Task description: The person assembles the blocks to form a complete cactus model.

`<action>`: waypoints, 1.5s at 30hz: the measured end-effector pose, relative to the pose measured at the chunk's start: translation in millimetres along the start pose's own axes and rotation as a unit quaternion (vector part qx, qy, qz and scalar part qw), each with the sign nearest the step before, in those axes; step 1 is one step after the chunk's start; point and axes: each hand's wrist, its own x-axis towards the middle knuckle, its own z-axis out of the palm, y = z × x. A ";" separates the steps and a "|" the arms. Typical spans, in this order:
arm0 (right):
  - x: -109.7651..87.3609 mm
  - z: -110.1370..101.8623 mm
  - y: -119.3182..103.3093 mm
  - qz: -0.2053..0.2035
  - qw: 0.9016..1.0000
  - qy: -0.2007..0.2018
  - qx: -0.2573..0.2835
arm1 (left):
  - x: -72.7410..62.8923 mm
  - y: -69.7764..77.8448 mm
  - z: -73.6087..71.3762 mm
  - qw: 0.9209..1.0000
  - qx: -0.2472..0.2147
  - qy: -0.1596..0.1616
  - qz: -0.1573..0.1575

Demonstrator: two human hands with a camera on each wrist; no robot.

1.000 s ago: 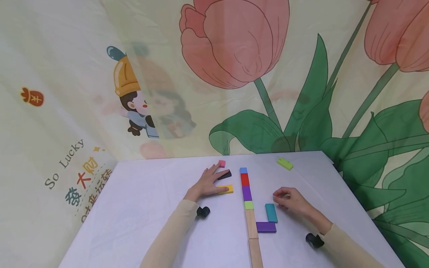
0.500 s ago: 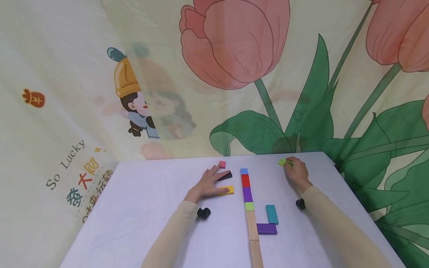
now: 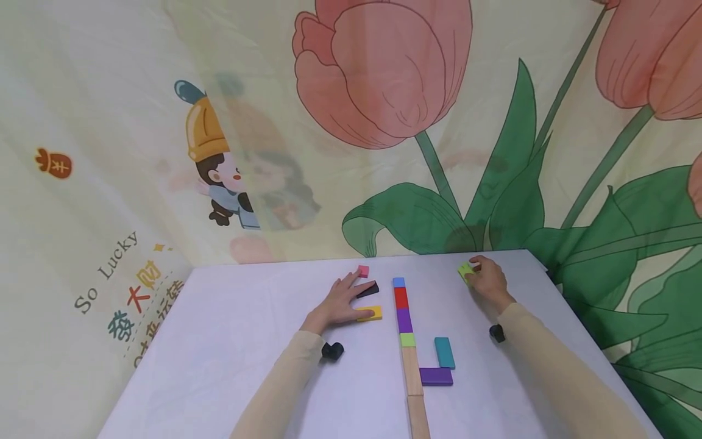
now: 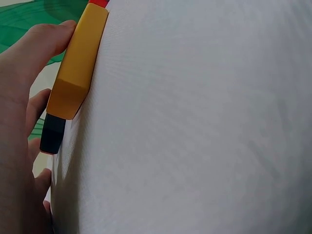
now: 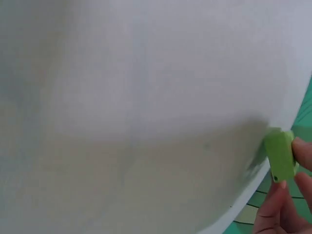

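Note:
My left hand (image 3: 339,301) lies with fingers spread at the left of the block row. Its thumb rests on a yellow block (image 3: 375,313), seen close up as an orange-yellow bar (image 4: 78,63) in the left wrist view. Beside its other fingers lie a black block (image 3: 370,289) and a small pink block (image 3: 364,271). At the far right of the table, my right hand (image 3: 490,283) pinches a light green block (image 3: 465,272) between thumb and fingers. In the right wrist view this green block (image 5: 281,155) appears tilted close to the table's edge.
Down the middle runs a line of blocks: blue (image 3: 398,282), red (image 3: 401,297), purple (image 3: 404,320), light green (image 3: 407,339), then plain wood (image 3: 412,371). A dark purple block (image 3: 436,377) and a teal block (image 3: 445,352) lie right of it. A printed cloth (image 3: 406,219) hangs behind.
My right hand has moved from beside the teal block to the far right and taken hold of the light green block, which has turned slightly. The left hand has stayed in place.

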 end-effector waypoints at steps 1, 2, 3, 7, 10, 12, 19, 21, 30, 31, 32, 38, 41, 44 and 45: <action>-0.2 -1.1 -0.5 -0.001 1.000 -0.005 -0.001 | -0.1 0.2 -0.1 1.000 0.000 0.000 -0.001; -0.6 -2.4 -0.8 -0.004 1.000 -0.010 -0.001 | 0.0 -0.1 0.3 1.000 -0.002 0.002 0.000; -1.4 -3.4 -1.0 -0.006 1.000 -0.016 -0.003 | -0.1 -0.4 1.2 1.000 -0.002 0.002 0.000; -9.7 -6.3 -4.0 -0.004 0.999 -0.046 0.012 | -1.5 -2.1 5.9 1.000 -0.009 0.003 0.006; -19.6 -4.1 -8.3 -0.002 0.996 -0.075 0.052 | -2.8 -2.9 8.0 1.000 -0.004 -0.002 0.007; -26.1 -0.6 -12.4 -0.006 0.991 -0.102 0.087 | -3.4 -2.8 7.1 1.000 -0.008 0.004 0.009; -50.4 17.3 -23.7 -0.007 0.970 -0.185 0.158 | -3.9 -2.8 3.1 1.000 -0.016 0.009 0.007; -57.1 22.3 -24.9 -0.011 0.967 -0.196 0.164 | -3.8 -3.5 3.2 1.000 -0.016 0.008 0.006; -75.1 33.7 -26.8 -0.008 0.963 -0.207 0.174 | -2.9 -4.3 3.6 1.000 -0.012 0.010 0.007; -75.8 33.8 -26.6 -0.007 0.963 -0.206 0.174 | -2.8 -4.1 3.6 1.000 -0.013 0.011 0.009; -76.4 33.9 -26.2 -0.008 0.963 -0.204 0.173 | -2.7 -3.9 3.5 1.000 -0.011 0.011 0.009; -77.6 33.8 -24.4 -0.019 0.966 -0.199 0.162 | -2.2 -2.4 2.6 1.000 -0.012 0.011 0.010; -77.6 34.0 -22.7 -0.029 0.967 -0.199 0.155 | -1.3 -2.5 2.0 1.000 -0.016 0.011 0.011; -77.7 33.5 -22.3 -0.031 0.968 -0.197 0.154 | 0.1 -2.7 1.4 1.000 -0.018 0.011 0.012; -77.7 33.1 -22.4 -0.036 0.968 -0.198 0.152 | 0.6 -2.6 1.0 1.000 -0.017 0.011 0.013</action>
